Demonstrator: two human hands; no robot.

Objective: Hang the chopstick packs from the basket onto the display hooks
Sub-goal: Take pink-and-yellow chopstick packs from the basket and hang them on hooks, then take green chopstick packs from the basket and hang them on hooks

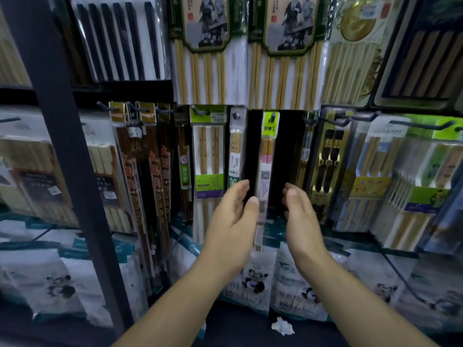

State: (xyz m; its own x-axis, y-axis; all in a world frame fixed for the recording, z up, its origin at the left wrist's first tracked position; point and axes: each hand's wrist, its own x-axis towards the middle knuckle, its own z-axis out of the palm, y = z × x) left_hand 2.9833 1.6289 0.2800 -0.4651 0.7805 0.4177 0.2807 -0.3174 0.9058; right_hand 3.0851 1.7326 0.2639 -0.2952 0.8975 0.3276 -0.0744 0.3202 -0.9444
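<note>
I am facing a wall of hanging chopstick packs, and both my hands are raised in front of the middle of it. The narrow chopstick pack with the lime-green header hangs upright on a display hook in the dark gap between its neighbours. My left hand is at the lower part of that pack, thumb laid against its front edge and fingers curled loosely behind it; it touches the pack, but whether it truly pinches it I cannot tell. My right hand is open and holds nothing, palm turned toward the pack, just beside it on the other side with a dark gap between. Just left of my pack hangs another slim pack on its own hook, and beyond that a wider pack with a green and purple label. Red-brown packs hang further left, next to a dark metal upright. Black and gold packs hang to the right. Below my hands lie white bags with a panda print.
</note>
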